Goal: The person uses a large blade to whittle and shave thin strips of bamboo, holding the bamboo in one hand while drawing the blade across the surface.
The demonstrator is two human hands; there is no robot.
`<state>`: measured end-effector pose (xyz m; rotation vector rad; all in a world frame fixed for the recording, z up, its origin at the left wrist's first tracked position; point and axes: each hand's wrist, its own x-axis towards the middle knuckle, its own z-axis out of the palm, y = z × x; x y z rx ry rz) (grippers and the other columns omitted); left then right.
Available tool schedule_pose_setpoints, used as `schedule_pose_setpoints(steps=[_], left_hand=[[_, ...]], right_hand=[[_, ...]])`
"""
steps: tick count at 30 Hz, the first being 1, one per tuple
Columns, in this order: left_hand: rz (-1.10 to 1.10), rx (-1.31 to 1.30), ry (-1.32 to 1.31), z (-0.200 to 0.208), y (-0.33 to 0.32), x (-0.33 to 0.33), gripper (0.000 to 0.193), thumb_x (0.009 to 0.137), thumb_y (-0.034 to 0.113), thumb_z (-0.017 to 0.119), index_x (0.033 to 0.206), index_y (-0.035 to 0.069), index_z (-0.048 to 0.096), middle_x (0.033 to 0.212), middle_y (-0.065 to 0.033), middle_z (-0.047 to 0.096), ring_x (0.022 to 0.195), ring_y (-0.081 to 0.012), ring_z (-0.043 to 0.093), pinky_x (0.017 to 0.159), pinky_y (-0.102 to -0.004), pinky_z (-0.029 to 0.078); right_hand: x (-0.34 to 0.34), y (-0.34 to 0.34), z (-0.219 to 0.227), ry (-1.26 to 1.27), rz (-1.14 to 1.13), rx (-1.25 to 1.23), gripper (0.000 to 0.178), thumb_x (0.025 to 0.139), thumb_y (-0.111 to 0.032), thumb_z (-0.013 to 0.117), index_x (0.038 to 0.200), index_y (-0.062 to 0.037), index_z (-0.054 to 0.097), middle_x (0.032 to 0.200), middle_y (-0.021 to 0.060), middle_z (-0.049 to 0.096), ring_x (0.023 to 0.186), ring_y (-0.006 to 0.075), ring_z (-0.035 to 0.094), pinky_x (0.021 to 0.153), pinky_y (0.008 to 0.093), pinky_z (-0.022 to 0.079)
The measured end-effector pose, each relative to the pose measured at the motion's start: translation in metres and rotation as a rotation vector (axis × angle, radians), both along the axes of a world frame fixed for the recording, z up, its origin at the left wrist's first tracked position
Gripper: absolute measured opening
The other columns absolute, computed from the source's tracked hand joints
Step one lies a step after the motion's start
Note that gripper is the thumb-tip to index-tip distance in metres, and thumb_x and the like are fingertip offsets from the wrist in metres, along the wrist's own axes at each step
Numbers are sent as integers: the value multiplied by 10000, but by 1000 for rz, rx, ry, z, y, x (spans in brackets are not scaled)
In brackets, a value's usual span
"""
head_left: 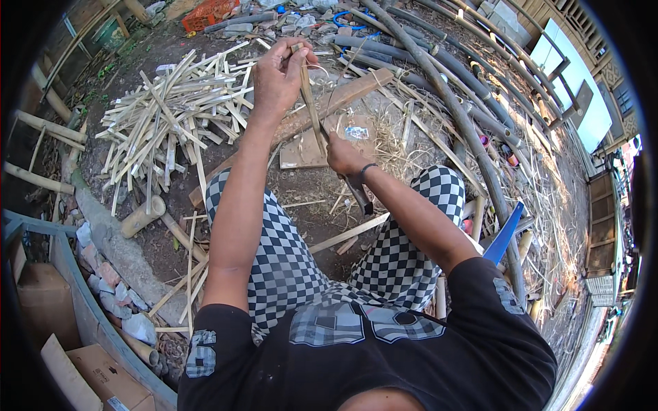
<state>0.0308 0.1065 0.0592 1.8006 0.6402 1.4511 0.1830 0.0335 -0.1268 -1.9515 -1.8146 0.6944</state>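
1. A seated person in black-and-white checked trousers (288,260) splits a thin pale bamboo strip (310,103) outdoors. The left hand (277,75) pinches the strip's top end, its grip clenched around it, and holds it near upright over a flat wooden board (301,154) on the dirt ground (308,205).

2. The right hand (345,159) is closed on a dark-handled knife (358,195), whose blade meets the strip low down, just above the board; the blade itself is mostly hidden by the hand.

3. Risk: the blade works toward the knees, so a sudden give in the grain could likely send it on into the board or a leg.

4. Risk: the left fingers sit in line with the split; if the strip twists, the cut may run off to one side and spoil the strip.

5. Risk: fresh edges are probably sharp, and a slipping pinch could nick the fingers.

6. A heap of pale split bamboo slats (171,113) lies to the left; long grey-green bamboo poles (445,89) stretch away on the right.
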Motion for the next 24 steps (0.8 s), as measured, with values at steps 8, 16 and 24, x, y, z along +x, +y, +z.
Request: schedule_pose_setpoints(steps=[8, 16, 24], left_hand=[[-7, 13, -23, 0, 6, 0, 141, 991, 78, 562, 1093, 4, 625, 869, -54, 704, 817, -107, 680, 748, -254, 549], [22, 26, -42, -7, 1, -22, 135, 992, 90, 565, 1089, 26, 635, 875, -53, 719, 825, -92, 676, 744, -241, 533], [41, 46, -78, -18, 11, -32, 143, 994, 113, 567, 1078, 19, 635, 871, -43, 720, 809, -93, 677, 748, -250, 533]], right_hand=[[22, 1, 16, 371, -26, -195, 140, 1031, -193, 440, 1033, -54, 461, 675, 91, 577, 465, 179, 551, 416, 345, 451], [-32, -6, 47, 186, -21, 454, 176, 1045, -193, 463, 1088, -22, 456, 616, 105, 573, 477, 212, 596, 442, 375, 455], [-6, -71, -145, -34, -292, -226, 408, 933, -158, 530, 1270, 43, 419, 1067, 369, 620, 1054, 529, 588, 908, 573, 477]])
